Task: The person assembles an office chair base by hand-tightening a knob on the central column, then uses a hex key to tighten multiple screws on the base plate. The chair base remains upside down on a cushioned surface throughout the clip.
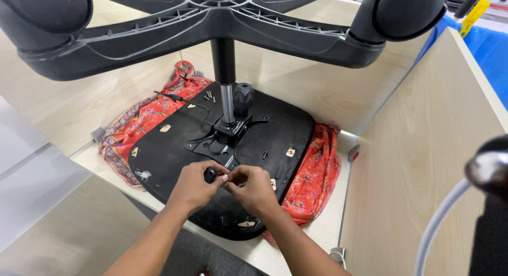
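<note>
We pinch a small black knob (210, 175) in our left hand (193, 186), over the front of the upturned chair seat (280, 129). Our right hand (254, 190) closes its fingertips on something too small to make out. The chair base (222, 22) runs off the top edge.

My two arms come up from the bottom edge of the frame and meet near the lower middle. Both forearms are bare right down to the edge, with no sleeve, cuff, watch or band showing on either. My left hand (194, 185) and my right hand (254, 190) wear no gloves. My fingernails look short and plain, and I can make out no ring, though the fingers are too small in the frame to be sure.
</note>
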